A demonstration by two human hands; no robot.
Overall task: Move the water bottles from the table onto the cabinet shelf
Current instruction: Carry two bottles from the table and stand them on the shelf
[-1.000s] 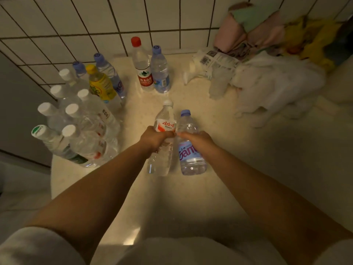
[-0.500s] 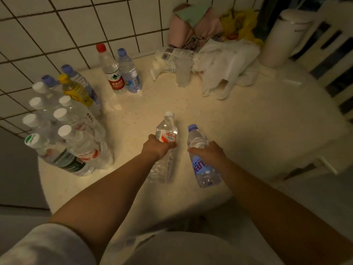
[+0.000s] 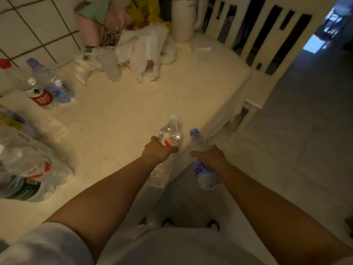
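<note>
My left hand (image 3: 159,151) grips a clear water bottle with a white cap and red-orange label (image 3: 170,137), held above the table's near right edge. My right hand (image 3: 210,155) grips a second bottle with a blue cap and blue lettering (image 3: 204,174), held off the table over the floor. Both bottles are lifted and lean away from me. Several more bottles (image 3: 30,169) stand in a cluster at the left of the cream table (image 3: 122,111). A red-capped bottle (image 3: 28,87) and a blue-capped bottle (image 3: 51,83) stand near the tiled wall. No cabinet shelf is in view.
White plastic bags (image 3: 141,52) and pink, green and yellow bundles (image 3: 107,18) are heaped at the table's far side. A white cylindrical container (image 3: 183,20) stands at the far right corner. A cream slatted chair back (image 3: 254,35) stands to the right, with grey floor (image 3: 305,121) beyond.
Both hands have lifted their bottles and carried them right, off the table's edge. The view has swung right, so the bottle cluster has slid to the left.
</note>
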